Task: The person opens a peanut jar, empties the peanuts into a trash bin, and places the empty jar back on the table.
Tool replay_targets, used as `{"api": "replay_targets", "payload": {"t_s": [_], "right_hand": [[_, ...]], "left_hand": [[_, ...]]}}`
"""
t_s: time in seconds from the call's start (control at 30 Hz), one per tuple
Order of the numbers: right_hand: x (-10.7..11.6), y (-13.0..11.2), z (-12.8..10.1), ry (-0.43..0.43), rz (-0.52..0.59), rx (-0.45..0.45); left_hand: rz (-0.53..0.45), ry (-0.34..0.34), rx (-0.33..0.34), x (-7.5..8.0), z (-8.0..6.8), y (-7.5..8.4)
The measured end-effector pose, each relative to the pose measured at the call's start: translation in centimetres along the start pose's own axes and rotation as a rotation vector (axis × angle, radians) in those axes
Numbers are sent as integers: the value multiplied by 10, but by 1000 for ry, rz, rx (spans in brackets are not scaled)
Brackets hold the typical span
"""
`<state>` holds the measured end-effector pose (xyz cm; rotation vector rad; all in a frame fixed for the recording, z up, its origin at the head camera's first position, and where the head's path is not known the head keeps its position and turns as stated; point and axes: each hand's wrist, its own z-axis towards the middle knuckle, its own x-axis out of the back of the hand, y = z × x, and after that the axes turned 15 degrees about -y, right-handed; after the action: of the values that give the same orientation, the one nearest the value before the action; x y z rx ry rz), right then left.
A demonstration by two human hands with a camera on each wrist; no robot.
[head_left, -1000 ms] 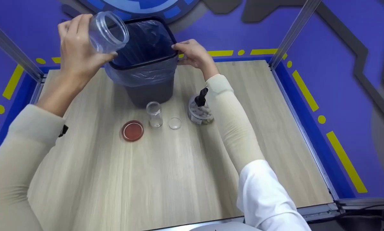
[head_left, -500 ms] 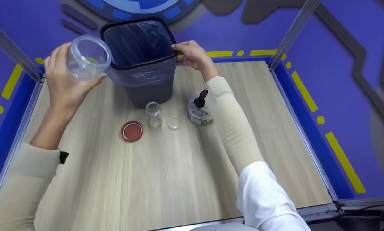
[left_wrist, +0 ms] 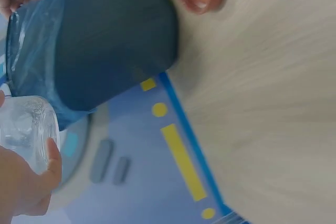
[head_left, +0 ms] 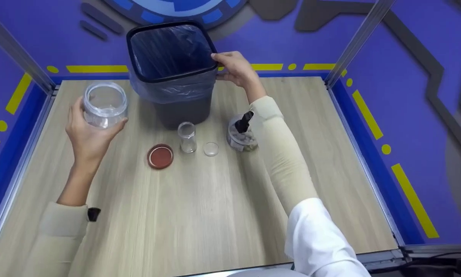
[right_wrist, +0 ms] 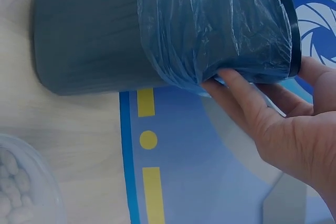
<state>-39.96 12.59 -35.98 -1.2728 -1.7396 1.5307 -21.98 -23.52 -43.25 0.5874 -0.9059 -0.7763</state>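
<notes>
My left hand (head_left: 96,124) grips a clear empty jar (head_left: 105,103) with its mouth up, low over the table's left side; I cannot tell if the jar touches the wood. The left wrist view has this jar (left_wrist: 23,129) at its lower left, by the bin's wall (left_wrist: 115,40). My right hand (head_left: 219,66) holds the right rim of a dark bin (head_left: 176,111) lined with a blue bag, thumb on the rim and fingers outside. The right wrist view shows the fingers (right_wrist: 236,95) pressing on the bag's fold around the bin (right_wrist: 94,45).
In front of the bin stand a red lid (head_left: 160,156), a small clear vial (head_left: 186,137), a small clear lid (head_left: 211,149) and a jar of white pieces (head_left: 241,137) with a black thing on top. Metal posts (head_left: 353,38) rise at the wooden table's (head_left: 199,215) far corners.
My left hand has carried the jar from over the bin's mouth down and to the left, turning it mouth up. The right hand has stayed on the bin's rim.
</notes>
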Motion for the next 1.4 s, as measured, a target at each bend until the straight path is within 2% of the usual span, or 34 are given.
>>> {"api": "replay_targets", "payload": {"t_s": [0.13, 0.23, 0.33, 0.43, 0.57, 0.67, 0.77, 0.9, 1.03, 1.2, 1.4], "right_hand": [[-2, 7, -4, 12, -35, 42], [-5, 15, -7, 5, -42, 118], [-5, 22, -16, 20, -75, 200], [-4, 32, -27, 89, -238, 269], [-4, 55, -41, 188, -557, 345], [-6, 78, -51, 183, -708, 420], [-6, 102, -63, 132, -828, 467], [-7, 130, -80, 102, -984, 452], [-8, 150, -93, 100, -1039, 410], [-13, 170, -104, 75, -1113, 375], [-29, 192, -113, -21, -1230, 392]], "left_hand": [[-21, -13, 55, -4, -22, -13], [-26, -38, 118, -7, -38, -19], [-27, -72, 171, -10, -48, -23], [-32, -107, 212, -13, -51, -24], [-33, -145, 263, -14, -57, -26], [-24, -167, 293, -15, -64, -28], [-13, -203, 335, -15, -71, -30], [-8, -265, 411, -16, -75, -33], [-7, -307, 449, -18, -77, -38], [-7, -330, 488, -21, -78, -45], [-27, -337, 536, -25, -82, -56]]}}
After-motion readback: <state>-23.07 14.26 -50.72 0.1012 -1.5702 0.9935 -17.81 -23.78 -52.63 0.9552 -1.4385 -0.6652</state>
